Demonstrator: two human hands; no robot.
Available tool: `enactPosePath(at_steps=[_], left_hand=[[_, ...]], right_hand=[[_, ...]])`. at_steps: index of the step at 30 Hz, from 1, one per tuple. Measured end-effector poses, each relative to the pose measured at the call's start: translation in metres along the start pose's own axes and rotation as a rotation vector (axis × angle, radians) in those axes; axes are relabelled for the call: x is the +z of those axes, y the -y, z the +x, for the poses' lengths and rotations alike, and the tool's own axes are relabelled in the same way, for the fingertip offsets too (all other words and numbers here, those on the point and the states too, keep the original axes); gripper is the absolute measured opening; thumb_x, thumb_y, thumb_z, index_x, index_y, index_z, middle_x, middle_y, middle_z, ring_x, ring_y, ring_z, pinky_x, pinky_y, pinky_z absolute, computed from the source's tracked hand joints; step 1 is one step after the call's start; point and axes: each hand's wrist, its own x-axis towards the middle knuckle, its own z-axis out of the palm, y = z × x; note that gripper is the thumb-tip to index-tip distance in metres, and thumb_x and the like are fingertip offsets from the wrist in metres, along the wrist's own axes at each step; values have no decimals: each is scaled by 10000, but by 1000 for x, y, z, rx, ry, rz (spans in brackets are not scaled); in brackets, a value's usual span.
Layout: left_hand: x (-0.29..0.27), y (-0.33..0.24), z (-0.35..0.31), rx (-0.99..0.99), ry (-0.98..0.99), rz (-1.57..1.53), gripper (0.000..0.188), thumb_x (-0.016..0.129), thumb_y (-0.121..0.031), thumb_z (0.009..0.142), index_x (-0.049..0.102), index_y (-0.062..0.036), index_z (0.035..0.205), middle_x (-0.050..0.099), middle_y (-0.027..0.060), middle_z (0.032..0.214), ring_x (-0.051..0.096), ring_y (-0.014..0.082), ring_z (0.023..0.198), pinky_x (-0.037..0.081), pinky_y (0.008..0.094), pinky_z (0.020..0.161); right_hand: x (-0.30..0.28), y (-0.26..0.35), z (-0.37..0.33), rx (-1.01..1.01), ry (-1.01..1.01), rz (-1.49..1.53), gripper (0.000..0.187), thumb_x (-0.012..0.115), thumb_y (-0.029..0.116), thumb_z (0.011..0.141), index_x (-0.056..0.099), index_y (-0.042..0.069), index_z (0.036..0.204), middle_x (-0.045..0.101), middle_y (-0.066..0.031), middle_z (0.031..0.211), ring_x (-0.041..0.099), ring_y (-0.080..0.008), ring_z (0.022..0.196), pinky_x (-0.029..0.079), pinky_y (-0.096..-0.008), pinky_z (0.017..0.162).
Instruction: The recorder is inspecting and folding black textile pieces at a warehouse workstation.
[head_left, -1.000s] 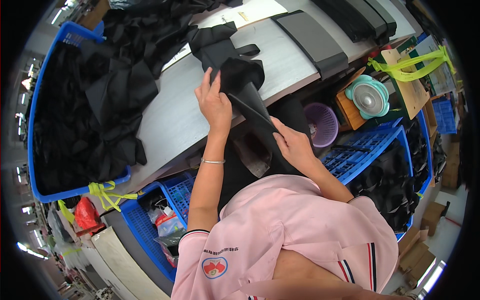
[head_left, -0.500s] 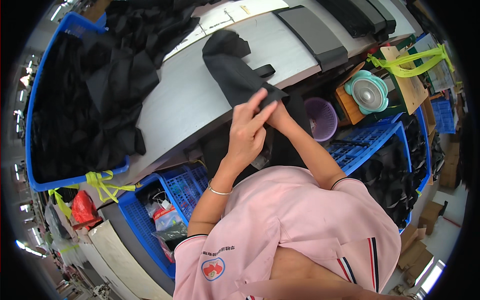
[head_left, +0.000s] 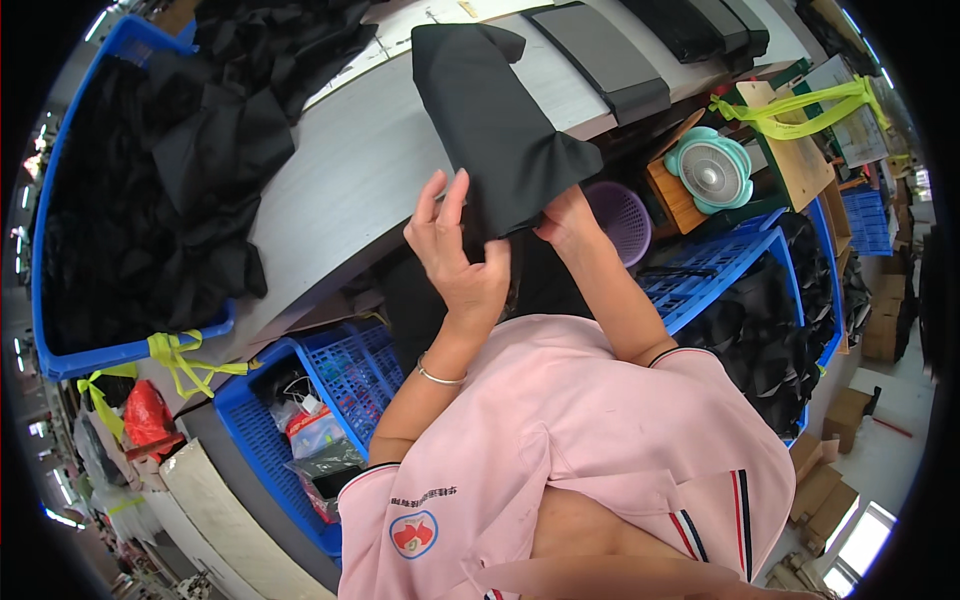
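Note:
A black fabric piece (head_left: 505, 130) stretches from the table's front edge back across the grey tabletop, its far end folded over to the right. My right hand (head_left: 568, 217) pinches its near right corner, with the fingertips partly covered by the cloth. Beside the near left edge is my left hand (head_left: 460, 250), fingers raised and apart, its thumb close to the lower edge of the cloth. Whether that thumb touches the fabric, I cannot tell.
Heaped black fabric fills a blue bin (head_left: 45, 290) at left. Flat grey-and-black pieces (head_left: 600, 55) lie on the table's far right. Below right are a purple basket (head_left: 620, 222), a teal fan (head_left: 712, 170) and a blue crate (head_left: 725, 270); another blue crate (head_left: 245, 430) stands lower left.
The fabric has been spread out wider and its small loop no longer shows. My left hand has come off the right hand and moved left, its fingers opening.

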Motion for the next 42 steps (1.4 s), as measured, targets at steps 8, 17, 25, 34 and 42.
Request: enactPosePath(at_steps=[8, 17, 25, 34, 42], left_hand=[[2, -8, 3, -41, -62, -162, 502, 607, 184, 760, 712, -91, 1167, 581, 63, 1191, 561, 108, 866, 470, 220, 674], [6, -6, -1, -46, -51, -214, 516, 614, 186, 744, 702, -71, 1183, 589, 74, 1182, 586, 123, 926, 499, 216, 697], [3, 6, -1, -5, 0, -355, 545, 584, 113, 798, 633, -45, 1317, 555, 114, 1314, 582, 149, 991, 473, 243, 757], [4, 85, -18, -658, -103, -523, 354, 468, 58, 933, 665, 20, 1226, 701, 93, 1037, 655, 132, 755, 548, 241, 691], [31, 104, -35, -1102, -20, -858, 169, 606, -124, 978, 698, -3, 1054, 704, 50, 920, 657, 120, 766, 552, 261, 666]], right_hand=[[1, 1, -13, 27, -93, 78, 431, 564, 412, 967, 588, 80, 1242, 649, -75, 1151, 647, -204, 1031, 554, -388, 873], [0, -8, -13, 29, -102, 131, 331, 588, 346, 960, 615, 102, 1183, 654, -53, 1111, 642, -192, 1013, 550, -375, 859], [-7, -20, 3, -9, -54, 211, 391, 581, 339, 967, 582, 64, 1245, 648, -70, 1169, 640, -200, 1061, 546, -359, 896], [-20, -41, 44, -536, 178, -1015, 313, 503, 188, 991, 566, 20, 1247, 600, -153, 1275, 512, -346, 1238, 389, -394, 1069], [-18, -92, 41, -1059, 57, -1735, 341, 654, 123, 756, 666, 21, 1081, 648, -163, 1110, 607, -372, 1053, 436, -531, 974]])
